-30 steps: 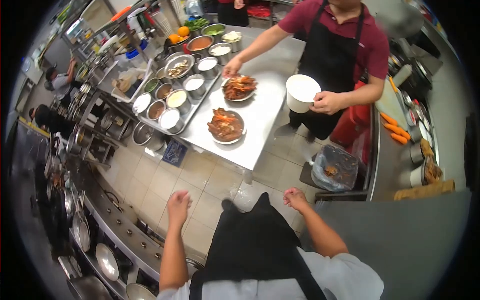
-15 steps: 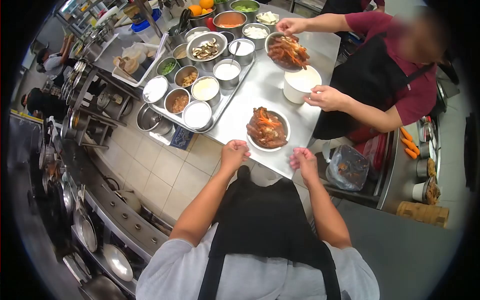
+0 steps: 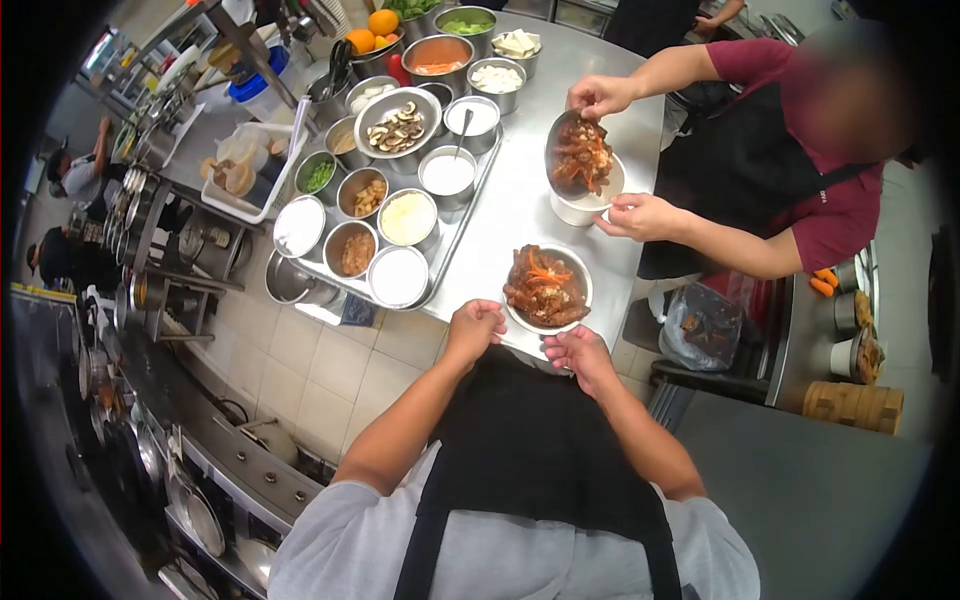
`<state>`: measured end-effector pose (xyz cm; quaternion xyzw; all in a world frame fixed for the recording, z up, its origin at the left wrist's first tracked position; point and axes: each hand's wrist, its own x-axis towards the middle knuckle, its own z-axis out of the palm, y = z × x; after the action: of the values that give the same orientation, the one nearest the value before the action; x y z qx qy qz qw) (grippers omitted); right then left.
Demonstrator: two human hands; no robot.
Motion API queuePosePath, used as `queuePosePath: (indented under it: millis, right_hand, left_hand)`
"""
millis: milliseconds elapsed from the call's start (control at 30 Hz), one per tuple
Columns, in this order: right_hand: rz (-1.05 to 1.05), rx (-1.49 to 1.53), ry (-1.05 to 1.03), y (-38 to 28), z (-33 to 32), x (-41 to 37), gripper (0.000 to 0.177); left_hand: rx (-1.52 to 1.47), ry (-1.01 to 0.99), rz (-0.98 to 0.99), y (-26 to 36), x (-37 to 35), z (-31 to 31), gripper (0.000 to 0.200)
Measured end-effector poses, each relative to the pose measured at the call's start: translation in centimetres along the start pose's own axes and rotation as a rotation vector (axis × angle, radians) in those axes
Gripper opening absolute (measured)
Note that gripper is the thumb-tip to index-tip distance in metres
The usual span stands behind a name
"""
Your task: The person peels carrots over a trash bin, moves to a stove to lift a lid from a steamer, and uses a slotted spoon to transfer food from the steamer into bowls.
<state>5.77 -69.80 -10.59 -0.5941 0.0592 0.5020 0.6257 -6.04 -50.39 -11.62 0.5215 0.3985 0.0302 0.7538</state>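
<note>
A white bowl point(image 3: 586, 290) stands near the table's front corner, heaped with reddish-brown braised meat point(image 3: 540, 285) topped with carrot strips. My left hand point(image 3: 476, 332) is just left of its near rim, fingers curled together. On the near right side, my right hand point(image 3: 581, 360) has its fingers bunched, tips right at the rim. Across the corner, a co-worker's hand point(image 3: 602, 97) tilts a metal bowl point(image 3: 556, 172) of similar meat over a white tub point(image 3: 578, 212). The co-worker's other hand point(image 3: 645, 216) is at the tub's rim.
Left of the bowl, a metal tray point(image 3: 440, 290) carries several steel containers, with a bowl of sliced mushrooms point(image 3: 395, 128) on top. Oranges point(image 3: 382, 22) are at the back. A plastic bag point(image 3: 700, 325) of food and a bamboo steamer point(image 3: 853, 407) are at right. A stove point(image 3: 250, 465) runs along the left.
My hands have come closer together at the bowl's near side, the right moving left to the rim. The co-worker's metal bowl has tipped further over the tub. The view has shifted.
</note>
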Motion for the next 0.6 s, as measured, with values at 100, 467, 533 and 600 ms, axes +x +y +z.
queuePosePath:
  millis: [100,467,533,600]
  right_hand:
    - [-0.078,0.022,0.056,-0.1,-1.9,1.2,0.003]
    - [-0.192,-0.031,0.171,-3.1,-4.3,2.2,0.019]
    - [-0.200,-0.054,0.182,-3.2,-4.0,2.1,0.020]
    - [-0.198,-0.080,0.199,-3.1,-3.7,2.0,0.020]
  left_hand:
    - [0.087,0.082,0.059,0.4,0.3,-0.4,0.019]
    - [0.350,0.125,0.259,5.2,5.9,-0.8,0.023]
    - [0.357,0.105,0.235,6.0,6.9,-0.7,0.021]
    - [0.383,0.073,0.159,6.3,7.7,-0.3,0.017]
